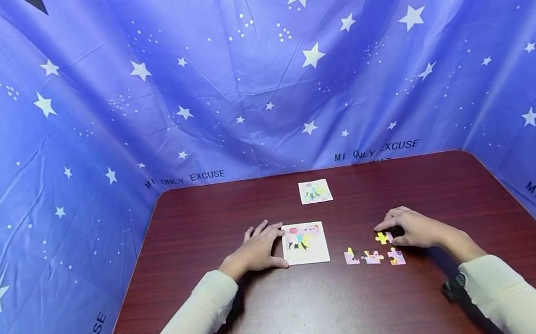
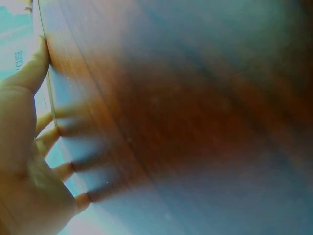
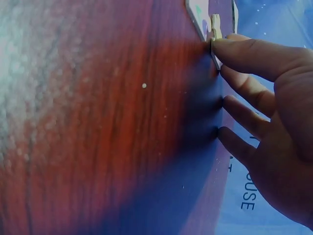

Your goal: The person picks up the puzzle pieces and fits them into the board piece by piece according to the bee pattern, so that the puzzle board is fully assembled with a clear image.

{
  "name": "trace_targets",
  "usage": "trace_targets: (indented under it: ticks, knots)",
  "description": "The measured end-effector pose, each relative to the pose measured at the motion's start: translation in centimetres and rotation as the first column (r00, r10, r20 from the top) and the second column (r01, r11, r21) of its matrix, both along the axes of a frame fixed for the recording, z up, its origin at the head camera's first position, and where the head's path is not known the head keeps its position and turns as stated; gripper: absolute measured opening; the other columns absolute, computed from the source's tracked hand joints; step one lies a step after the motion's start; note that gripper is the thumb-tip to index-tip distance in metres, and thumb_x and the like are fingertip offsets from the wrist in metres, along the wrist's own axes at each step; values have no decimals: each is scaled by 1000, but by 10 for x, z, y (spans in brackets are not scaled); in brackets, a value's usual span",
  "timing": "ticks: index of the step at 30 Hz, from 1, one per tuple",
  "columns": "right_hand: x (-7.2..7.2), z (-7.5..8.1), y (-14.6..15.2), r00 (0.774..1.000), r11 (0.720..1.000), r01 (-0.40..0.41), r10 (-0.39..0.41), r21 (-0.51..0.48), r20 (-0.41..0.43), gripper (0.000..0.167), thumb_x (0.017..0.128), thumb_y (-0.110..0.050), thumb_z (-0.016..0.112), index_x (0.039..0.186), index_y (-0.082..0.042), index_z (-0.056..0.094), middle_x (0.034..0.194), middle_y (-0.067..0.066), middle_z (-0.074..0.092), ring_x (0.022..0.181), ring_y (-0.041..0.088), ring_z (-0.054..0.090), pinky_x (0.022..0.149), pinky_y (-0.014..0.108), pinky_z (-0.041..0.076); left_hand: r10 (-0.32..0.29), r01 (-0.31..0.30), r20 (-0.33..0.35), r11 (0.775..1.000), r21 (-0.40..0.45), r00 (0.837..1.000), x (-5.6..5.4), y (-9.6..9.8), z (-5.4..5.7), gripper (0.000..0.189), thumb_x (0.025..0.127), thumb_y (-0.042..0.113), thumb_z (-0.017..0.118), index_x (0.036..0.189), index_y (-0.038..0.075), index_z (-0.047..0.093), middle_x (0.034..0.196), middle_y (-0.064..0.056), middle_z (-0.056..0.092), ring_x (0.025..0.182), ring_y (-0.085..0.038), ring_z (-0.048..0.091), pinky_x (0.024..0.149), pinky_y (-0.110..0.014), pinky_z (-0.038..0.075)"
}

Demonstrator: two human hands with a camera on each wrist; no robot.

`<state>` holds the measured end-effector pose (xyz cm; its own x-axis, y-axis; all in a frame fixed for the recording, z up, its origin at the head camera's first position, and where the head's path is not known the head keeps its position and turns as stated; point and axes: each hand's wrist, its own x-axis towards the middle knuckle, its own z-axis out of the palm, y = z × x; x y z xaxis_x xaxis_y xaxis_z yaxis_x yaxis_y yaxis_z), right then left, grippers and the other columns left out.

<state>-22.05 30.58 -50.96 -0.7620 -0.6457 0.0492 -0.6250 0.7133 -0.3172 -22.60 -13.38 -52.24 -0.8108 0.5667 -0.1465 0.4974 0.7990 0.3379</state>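
My left hand [image 1: 258,249] rests on the table at the left side of a square white puzzle board [image 1: 312,256], thumb and index finger touching its edge. Assembled pieces with a pink, yellow and black picture fill the board's upper part; its lower part is bare white. Over on the right, my right hand [image 1: 415,230] pinches a yellow and pink puzzle piece [image 1: 382,238] between thumb and index finger. The right wrist view shows the thumb against that piece [image 3: 216,30], low over the table, with the other fingertips at the tabletop.
Three more loose puzzle pieces lie between board and right hand: one on the left [image 1: 351,257], a middle one [image 1: 373,257] and one on the right [image 1: 396,257]. A small picture card [image 1: 315,191] lies farther back on the brown table [image 1: 222,208]. Blue star-printed cloth [image 1: 234,79] surrounds it.
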Motion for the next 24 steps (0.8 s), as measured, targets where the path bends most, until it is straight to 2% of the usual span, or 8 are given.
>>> trace_targets:
  ticks: [11, 18, 24]
  knots:
    - [-3, -5, 1, 996, 999, -52, 53, 6, -77, 35, 80, -11, 82, 113, -19, 78, 94, -11, 65, 95, 16, 57, 83, 38, 46, 2, -2, -5, 1000, -2, 1000, -1, -1, -1, 85, 80, 62, 77, 149, 21, 48, 167, 1, 33, 157, -36, 19, 119, -68, 19]
    - [-3, -8, -4, 991, 998, -51, 47, -29, -129, 33, 77, -11, 80, 109, -19, 79, 91, -11, 67, 95, 18, 60, 83, 40, 49, 0, 0, 3, 1000, -4, 1000, -1, -1, -1, 86, 80, 62, 77, 149, 21, 48, 167, 2, 32, 158, -36, 18, 119, -68, 18]
    - [-7, -8, -13, 987, 995, -75, 66, -59, -147, 33, 78, -11, 79, 111, -16, 79, 90, -10, 67, 92, 14, 57, 81, 36, 46, -5, 5, 2, 1000, -1, 1000, 0, 0, 1, 86, 80, 62, 76, 149, 20, 48, 167, 0, 32, 157, -38, 19, 119, -69, 18]
